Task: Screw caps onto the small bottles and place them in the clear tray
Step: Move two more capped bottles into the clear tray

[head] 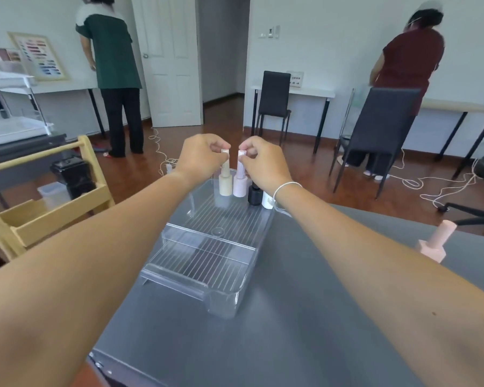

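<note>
Your two forearms reach out over the grey table [291, 317] toward the clear tray [207, 275], which sits lengthwise in front of you. At the tray's far end, your left hand [200, 157] pinches the cap of a cream bottle [225, 183] between its fingertips, and your right hand [263, 163] pinches the cap of a pale pink bottle [239, 183] the same way. Both bottles stand upright inside the tray, touching side by side. Just right of them in the tray stand a black bottle [254, 194] and a white bottle [267, 201], partly hidden behind your right wrist. A peach bottle [433, 243] lies well apart from the tray, near the table's right edge. Left of the tray, off the table, stands a wooden cart [53, 202]. Beyond the tray, two people stand at white desks with their backs turned, with black chairs [274, 93] nearby.
</note>
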The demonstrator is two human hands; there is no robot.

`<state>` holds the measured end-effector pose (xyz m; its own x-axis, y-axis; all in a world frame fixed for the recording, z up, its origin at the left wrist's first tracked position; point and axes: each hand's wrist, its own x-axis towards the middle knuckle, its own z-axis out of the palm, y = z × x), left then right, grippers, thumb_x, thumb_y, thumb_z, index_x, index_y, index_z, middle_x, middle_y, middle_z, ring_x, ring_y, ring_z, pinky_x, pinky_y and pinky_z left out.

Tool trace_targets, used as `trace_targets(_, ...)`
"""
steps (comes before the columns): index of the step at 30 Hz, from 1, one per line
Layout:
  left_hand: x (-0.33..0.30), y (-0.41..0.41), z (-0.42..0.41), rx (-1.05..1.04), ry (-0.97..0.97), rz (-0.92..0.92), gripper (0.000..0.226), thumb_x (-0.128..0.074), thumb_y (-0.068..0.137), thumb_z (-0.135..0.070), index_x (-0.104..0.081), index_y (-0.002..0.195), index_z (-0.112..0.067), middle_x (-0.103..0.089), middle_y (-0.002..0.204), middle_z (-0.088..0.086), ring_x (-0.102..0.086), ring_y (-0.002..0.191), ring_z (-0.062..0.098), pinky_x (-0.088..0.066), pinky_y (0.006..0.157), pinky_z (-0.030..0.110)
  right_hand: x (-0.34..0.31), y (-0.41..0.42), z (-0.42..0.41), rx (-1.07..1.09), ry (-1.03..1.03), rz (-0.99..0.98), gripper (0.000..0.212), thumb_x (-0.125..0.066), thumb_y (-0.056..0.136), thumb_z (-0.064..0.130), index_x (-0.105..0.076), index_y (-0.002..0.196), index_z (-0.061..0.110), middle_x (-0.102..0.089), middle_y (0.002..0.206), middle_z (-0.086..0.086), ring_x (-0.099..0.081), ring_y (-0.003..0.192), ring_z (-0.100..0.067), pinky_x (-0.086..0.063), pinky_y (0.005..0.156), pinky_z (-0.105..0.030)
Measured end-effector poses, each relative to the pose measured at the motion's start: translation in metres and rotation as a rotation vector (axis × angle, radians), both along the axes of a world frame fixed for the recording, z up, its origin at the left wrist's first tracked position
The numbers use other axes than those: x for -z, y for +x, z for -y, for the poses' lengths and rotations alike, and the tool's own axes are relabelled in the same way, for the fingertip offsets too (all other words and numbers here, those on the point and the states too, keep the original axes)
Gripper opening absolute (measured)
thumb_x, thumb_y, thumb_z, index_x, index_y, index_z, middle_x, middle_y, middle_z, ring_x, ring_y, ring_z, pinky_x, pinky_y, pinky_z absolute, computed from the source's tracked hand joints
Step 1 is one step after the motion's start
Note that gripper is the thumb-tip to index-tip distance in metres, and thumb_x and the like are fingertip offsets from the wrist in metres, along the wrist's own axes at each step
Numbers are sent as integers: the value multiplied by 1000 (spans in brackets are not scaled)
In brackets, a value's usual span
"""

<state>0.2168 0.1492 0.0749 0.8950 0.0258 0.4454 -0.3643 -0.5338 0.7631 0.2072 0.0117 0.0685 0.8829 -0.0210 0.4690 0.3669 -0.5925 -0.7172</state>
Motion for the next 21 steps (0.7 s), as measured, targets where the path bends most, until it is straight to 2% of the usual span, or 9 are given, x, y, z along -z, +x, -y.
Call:
trace_targets(3,9,11,4,0,-15,-22,16,-61,82,-2,-68,90,-14,-63,90,8,-58,63,8,-44,43,6,8,8,0,31,-130,8,17,-52,84,17,-62,95,24,-63,82,6,-51,84,-16,-42,66,-29)
trace_targets(5,14,16,6,4,-34,-42,17,-60,81,0,-68,90,-12,-64,91,11,-61,68,15,-52,49,15,13,13,0,41,-167,21,17,-50,84,18,-61,94,26,-62,82,4,-43,86,-13,-40,67,-30)
trace_targets(8,19,23,6,19,-21,-50,15,-61,80,-1,-69,90,-10,-66,90,11,-60,67,15,-55,56,20,17,18,-2,58,-198,19,16,-50,85,19,-61,94,26,-62,88,-2,-46,88,-18,-46,72,-35)
trace_targets(11,22,26,8,31,-15,-49,15,-63,80,-3,-69,92,-9,-66,90,10,-61,73,18,-56,69,30,20,21,-2,94,-228,22,17,-49,86,19,-62,96,25,-63,92,-7,-49,96,-24,-49,77,-40)
trace_targets(13,23,28,9,24,-19,-52,16,-62,81,-3,-69,93,-12,-64,91,9,-61,75,19,-56,68,27,22,22,0,120,-236,13,17,-49,86,19,-61,97,25,-62,95,-9,-49,98,-25,-48,78,-39)
trace_targets(17,25,32,10,27,-33,-60,17,-63,82,-4,-69,94,-14,-62,91,8,-60,68,17,-52,53,12,24,21,3,138,-237,18,18,-48,88,18,-61,99,22,-65,92,-8,-46,103,-26,-47,80,-40)
trace_targets(21,26,33,11,36,-76,-73,16,-63,82,-5,-69,96,-13,-63,91,9,-59,66,14,-49,50,8,23,20,3,150,-271,27,20,-47,88,17,-61,101,20,-68,92,-7,-46,103,-28,-45,81,-39)
